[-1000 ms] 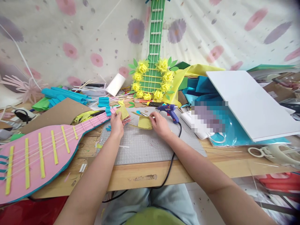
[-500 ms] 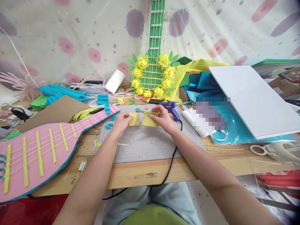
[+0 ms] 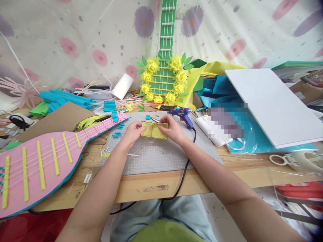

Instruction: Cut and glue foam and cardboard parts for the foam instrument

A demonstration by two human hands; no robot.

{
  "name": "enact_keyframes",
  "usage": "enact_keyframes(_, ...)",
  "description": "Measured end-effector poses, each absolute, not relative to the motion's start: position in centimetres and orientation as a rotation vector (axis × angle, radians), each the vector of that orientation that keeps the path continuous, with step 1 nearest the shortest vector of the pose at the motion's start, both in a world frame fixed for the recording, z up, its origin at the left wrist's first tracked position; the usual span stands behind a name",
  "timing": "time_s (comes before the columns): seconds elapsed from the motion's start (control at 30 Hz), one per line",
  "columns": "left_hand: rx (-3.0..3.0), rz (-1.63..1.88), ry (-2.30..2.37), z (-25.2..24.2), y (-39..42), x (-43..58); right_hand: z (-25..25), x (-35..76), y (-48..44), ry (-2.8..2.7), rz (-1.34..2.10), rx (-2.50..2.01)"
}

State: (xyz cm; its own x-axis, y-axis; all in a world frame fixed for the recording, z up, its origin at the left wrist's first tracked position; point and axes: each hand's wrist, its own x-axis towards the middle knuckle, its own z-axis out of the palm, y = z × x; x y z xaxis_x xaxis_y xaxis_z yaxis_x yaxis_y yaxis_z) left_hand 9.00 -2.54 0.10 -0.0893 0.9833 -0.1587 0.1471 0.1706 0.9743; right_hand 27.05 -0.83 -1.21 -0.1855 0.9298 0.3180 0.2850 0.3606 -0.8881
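My left hand (image 3: 133, 133) pinches the left end of a small piece of yellow paper (image 3: 147, 131). A second yellow paper piece (image 3: 160, 133) is gripped by my right hand (image 3: 173, 129), thumb in front and fingers behind. The two pieces meet along a vertical seam, held above the grey cutting mat (image 3: 151, 161). Whether they overlap or only touch, I cannot tell. Just behind my right hand lies a blue glue gun (image 3: 184, 116). Small blue rolled bits (image 3: 118, 132) rest on the mat left of my left hand.
A pink paper guitar (image 3: 45, 158) lies on the left. At the back, a green guitar (image 3: 164, 75) with yellow flowers leans on the curtain. To the right are a white power strip (image 3: 212, 131), a white board (image 3: 272, 104) and scissors (image 3: 280, 159). The glue gun's black cord (image 3: 185, 171) crosses the mat.
The gap between the two yellow pieces has closed, and their edges now meet. My right hand has moved slightly left and my left hand slightly right.
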Motion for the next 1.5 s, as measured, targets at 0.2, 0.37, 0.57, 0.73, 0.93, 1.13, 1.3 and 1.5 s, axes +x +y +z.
enact_keyframes(0.2, 1.186, 1.056, 1.469, -0.3, -2.4, 9.2, -0.6, 27.0, -1.3, -1.730, 0.821, -1.155)
enact_keyframes(0.37, 1.185, 1.072, 1.466, -0.2, -2.5, 9.3, -0.5, 27.0, -1.3, -1.741, 0.803, -1.186)
enact_keyframes(0.57, 1.155, 1.086, 1.461, 0.0, -2.6, 9.4, -0.5, 27.1, -1.3, -1.753, 0.787, -1.201)
enact_keyframes(0.73, 1.193, 1.073, 1.460, -0.1, -2.6, 9.3, -0.5, 27.1, -1.4, -1.809, 0.746, -1.226)
enact_keyframes(0.93, 1.194, 1.070, 1.437, -0.1, -2.7, 9.3, -0.7, 27.2, -1.3, -1.866, 0.717, -1.228)
enact_keyframes(1.13, 1.072, 1.054, 1.356, 0.5, -2.8, 9.5, -1.0, 27.2, -1.1, -1.862, 0.716, -1.233)
enact_keyframes(1.3, 0.993, 1.015, 1.281, 0.8, -3.0, 9.2, -1.5, 27.3, -0.9, -1.870, 0.737, -1.247)
enact_keyframes(1.5, 0.918, 0.930, 1.123, 0.7, -2.6, 8.1, -1.8, 27.3, -0.7, -1.827, 0.799, -1.238)
